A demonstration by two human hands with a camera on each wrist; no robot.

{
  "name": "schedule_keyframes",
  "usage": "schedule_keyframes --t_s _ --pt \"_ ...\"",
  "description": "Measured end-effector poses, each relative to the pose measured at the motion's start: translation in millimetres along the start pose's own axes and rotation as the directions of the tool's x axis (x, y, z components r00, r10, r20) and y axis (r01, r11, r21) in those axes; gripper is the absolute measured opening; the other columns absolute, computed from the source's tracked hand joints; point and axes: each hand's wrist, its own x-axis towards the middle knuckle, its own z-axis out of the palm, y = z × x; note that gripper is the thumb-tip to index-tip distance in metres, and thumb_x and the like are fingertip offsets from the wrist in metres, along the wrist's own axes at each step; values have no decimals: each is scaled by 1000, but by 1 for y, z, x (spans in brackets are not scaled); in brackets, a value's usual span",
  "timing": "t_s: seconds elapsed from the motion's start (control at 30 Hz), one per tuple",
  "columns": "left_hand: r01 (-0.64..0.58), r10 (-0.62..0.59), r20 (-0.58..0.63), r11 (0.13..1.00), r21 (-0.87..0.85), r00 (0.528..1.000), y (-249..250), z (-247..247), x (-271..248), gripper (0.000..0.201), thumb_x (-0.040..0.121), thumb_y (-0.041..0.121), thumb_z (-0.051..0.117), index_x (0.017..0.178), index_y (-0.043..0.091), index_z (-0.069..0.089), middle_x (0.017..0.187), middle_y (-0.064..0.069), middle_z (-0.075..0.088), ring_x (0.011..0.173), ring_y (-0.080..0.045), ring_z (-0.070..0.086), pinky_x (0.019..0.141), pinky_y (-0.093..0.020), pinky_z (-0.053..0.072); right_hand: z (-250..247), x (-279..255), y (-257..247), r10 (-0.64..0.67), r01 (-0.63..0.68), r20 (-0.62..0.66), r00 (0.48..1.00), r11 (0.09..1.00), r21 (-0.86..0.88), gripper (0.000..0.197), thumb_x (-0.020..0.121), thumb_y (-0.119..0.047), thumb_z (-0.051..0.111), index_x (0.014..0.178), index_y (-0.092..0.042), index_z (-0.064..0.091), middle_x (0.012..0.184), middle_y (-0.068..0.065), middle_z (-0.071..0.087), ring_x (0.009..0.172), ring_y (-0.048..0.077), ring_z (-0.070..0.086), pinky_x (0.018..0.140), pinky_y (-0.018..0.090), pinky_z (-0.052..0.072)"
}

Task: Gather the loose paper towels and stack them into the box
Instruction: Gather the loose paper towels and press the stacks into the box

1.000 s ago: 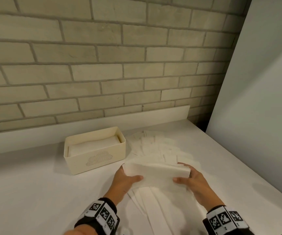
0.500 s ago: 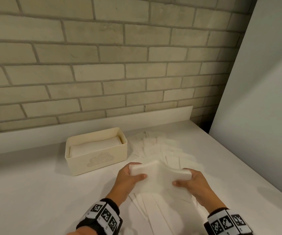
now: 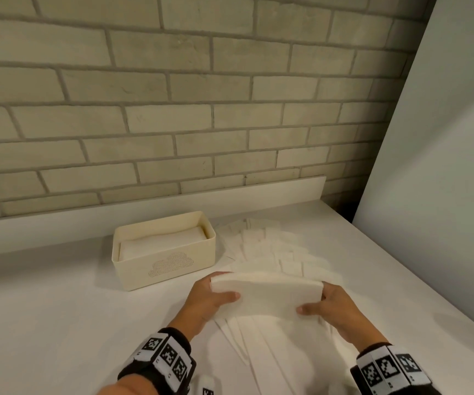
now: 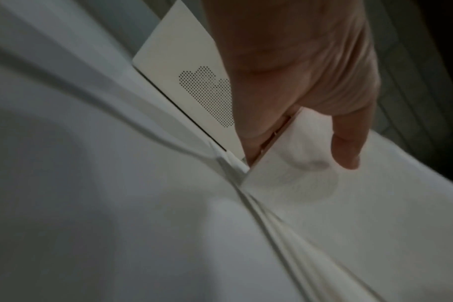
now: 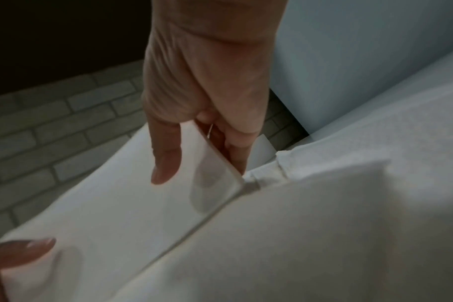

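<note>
Both hands hold one white stack of paper towels (image 3: pixel 267 295) just above the counter. My left hand (image 3: pixel 216 297) grips its left end, thumb on top (image 4: pixel 345 151). My right hand (image 3: pixel 320 302) grips the right end, thumb on the front face (image 5: pixel 166 163). The stack (image 5: pixel 111 214) bows upward in the middle. A cream box (image 3: pixel 170 263) with a dotted cloud pattern (image 4: pixel 207 96) stands to the left behind the hands, with a layer of towels (image 3: pixel 161 243) inside. More loose towels (image 3: pixel 273 246) fan out behind the stack, and others (image 3: pixel 273 360) lie under it.
A brick wall (image 3: pixel 173 109) with a low white ledge runs along the back. A white panel (image 3: pixel 435 195) stands at the right. The white counter (image 3: pixel 59 323) stretches bare to the left of the hands; its right edge (image 3: pixel 458 317) slants close to my right wrist.
The hands squeezed the gathered towels together into a thicker stack, then lifted it slightly. It now arches upward between them. The box has not moved.
</note>
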Motion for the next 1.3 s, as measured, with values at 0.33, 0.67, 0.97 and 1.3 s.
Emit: schedule_keyframes --t_s 0.33,0.67,0.97,1.3 --pt "-269 290 36 826 495 956 44 1 -7 48 69 15 81 110 31 61 98 15 62 95 -1 55 78 -10 40 19 -24 -70 -326 296 -53 944 907 -298 16 75 -15 76 76 -27 66 78 -9 65 76 14 63 67 24 53" --pt "-124 170 46 855 -504 984 44 3 -22 40 62 5 73 101 6 66 95 -7 74 88 -23 70 71 -33 58 56 -13 -85 -198 277 222 955 862 -425 68 59 -25 87 119 -28 56 104 -10 59 99 10 57 77 18 45" --pt "-210 136 -191 871 -443 972 22 -100 -38 50 60 12 83 106 10 64 101 -7 73 94 -22 69 72 -26 59 88 28 -66 -101 43 159 982 943 330 21 73 9 68 86 -8 66 90 8 70 87 24 64 77 30 52" --pt "-60 60 -270 998 9 961 3 -123 -42 25 66 -8 77 76 11 66 80 -2 66 80 -19 62 69 -22 47 137 46 -55 -68 28 280 958 989 145 30 67 15 69 85 -9 71 87 9 69 81 24 63 62 26 49"
